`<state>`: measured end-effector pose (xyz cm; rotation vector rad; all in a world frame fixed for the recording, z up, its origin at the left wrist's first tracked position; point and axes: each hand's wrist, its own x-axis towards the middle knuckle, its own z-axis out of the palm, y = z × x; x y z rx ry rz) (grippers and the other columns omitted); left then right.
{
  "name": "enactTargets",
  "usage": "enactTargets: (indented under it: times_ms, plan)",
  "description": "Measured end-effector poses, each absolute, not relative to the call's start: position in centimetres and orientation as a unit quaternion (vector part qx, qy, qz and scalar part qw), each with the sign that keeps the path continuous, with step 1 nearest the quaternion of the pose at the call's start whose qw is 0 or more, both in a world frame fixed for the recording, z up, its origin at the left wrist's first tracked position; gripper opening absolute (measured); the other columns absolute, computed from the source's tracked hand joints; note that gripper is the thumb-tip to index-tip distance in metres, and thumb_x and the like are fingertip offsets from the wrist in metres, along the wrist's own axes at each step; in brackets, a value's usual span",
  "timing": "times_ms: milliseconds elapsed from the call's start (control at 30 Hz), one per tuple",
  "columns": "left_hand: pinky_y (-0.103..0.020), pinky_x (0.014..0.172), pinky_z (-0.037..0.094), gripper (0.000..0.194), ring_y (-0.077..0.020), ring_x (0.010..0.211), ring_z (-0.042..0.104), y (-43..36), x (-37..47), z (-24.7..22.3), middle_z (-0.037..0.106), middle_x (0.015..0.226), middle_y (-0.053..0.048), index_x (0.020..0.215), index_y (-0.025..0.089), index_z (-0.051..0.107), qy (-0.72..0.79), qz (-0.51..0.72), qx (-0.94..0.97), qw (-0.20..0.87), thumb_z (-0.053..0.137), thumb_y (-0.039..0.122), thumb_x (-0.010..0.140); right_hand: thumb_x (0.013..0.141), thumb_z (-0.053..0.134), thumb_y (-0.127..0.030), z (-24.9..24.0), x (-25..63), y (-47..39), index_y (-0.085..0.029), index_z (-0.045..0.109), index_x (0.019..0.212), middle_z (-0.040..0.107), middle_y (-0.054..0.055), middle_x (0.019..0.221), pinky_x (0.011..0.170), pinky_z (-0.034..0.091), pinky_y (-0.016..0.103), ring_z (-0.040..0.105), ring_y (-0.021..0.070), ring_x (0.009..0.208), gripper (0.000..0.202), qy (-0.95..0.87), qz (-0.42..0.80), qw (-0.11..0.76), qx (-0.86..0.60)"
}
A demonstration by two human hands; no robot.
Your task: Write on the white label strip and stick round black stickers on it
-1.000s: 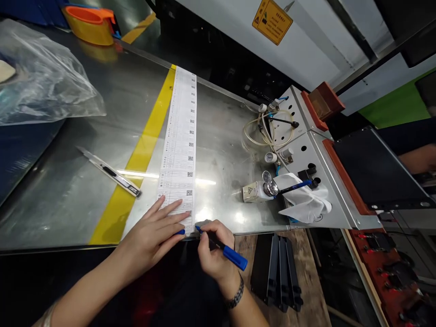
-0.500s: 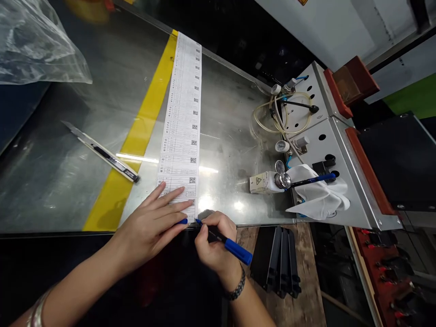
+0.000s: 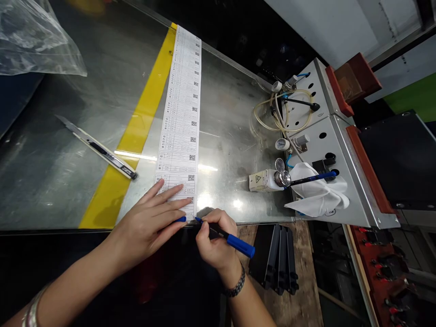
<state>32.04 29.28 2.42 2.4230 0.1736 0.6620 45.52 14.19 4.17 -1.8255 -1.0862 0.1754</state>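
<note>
1. Blue and black, the marker pen is in the right hand in the head view, pinched between thumb and fingers at the near edge of the metal bench. Its tip points up and left at the near right corner of the paper label strip; its long axis slants down to the right, towards its blue end.
2. The left hand lies palm down with fingers spread over the near end of the strip, a blue cap held narrowly between thumb and forefinger. The strip's long axis runs away from the person across the bench, beside the yellow tape.
3. To the right of the strip, a small white bottle has its metal lid flipped up; its contents cannot be seen. A second pen lies across the white cloth next to it.
4. A red-brown bin sits at upper right, its contents unclear. A clear plastic bag lies at upper left. The knife on the bench points its blade up and left.
</note>
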Motion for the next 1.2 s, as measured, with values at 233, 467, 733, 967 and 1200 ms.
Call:
enactTargets:
  times_ms: [233,467,733,967,1200]
  plan:
    - [-0.065,0.117,0.028,0.015,-0.0292,0.135,0.050,29.25,32.00,2.44,0.072,0.123,-0.004,0.104,0.022,0.066,0.068,0.253,0.913,0.313,0.063,0.016,0.090,0.080,0.059,-0.017,4.23,45.41,14.31,-0.021,0.057,0.081,0.062,0.000,0.067,0.058,0.050,0.029,0.062,0.0161,0.060,0.004,-0.449,0.064,0.480,-0.751]
    - [-0.064,0.118,0.028,0.015,-0.0294,0.136,0.050,29.27,31.98,2.31,0.072,0.124,-0.003,0.103,0.023,0.066,0.071,0.250,0.913,0.316,0.063,0.017,0.090,0.080,0.059,-0.017,4.16,45.37,14.40,-0.021,0.058,0.081,0.064,0.000,0.069,0.059,0.051,0.029,0.063,0.0164,0.061,0.005,-0.456,0.062,0.476,-0.749]
    - [-0.064,0.118,0.028,0.013,-0.0294,0.135,0.051,29.21,32.04,2.37,0.073,0.123,-0.003,0.101,0.024,0.067,0.076,0.252,0.909,0.322,0.062,0.018,0.091,0.079,0.058,-0.018,4.23,45.40,14.32,-0.022,0.056,0.078,0.061,-0.001,0.066,0.057,0.049,0.029,0.061,0.0157,0.059,0.004,-0.463,0.056,0.464,-0.753]
    - [-0.062,0.119,0.027,0.014,-0.0294,0.135,0.051,29.24,31.98,2.39,0.072,0.124,-0.003,0.102,0.024,0.067,0.080,0.249,0.910,0.323,0.062,0.018,0.090,0.080,0.058,-0.019,4.31,45.44,14.34,-0.022,0.058,0.081,0.064,0.000,0.068,0.059,0.052,0.030,0.063,0.0166,0.062,0.003,-0.447,0.075,0.478,-0.752]
    - [-0.062,0.119,0.027,0.014,-0.0292,0.135,0.051,29.23,32.04,2.36,0.073,0.123,-0.003,0.101,0.023,0.067,0.077,0.255,0.908,0.322,0.063,0.018,0.089,0.079,0.057,-0.018,4.30,45.41,14.54,-0.022,0.057,0.079,0.064,0.000,0.067,0.058,0.052,0.030,0.064,0.0171,0.062,0.004,-0.451,0.059,0.469,-0.757]
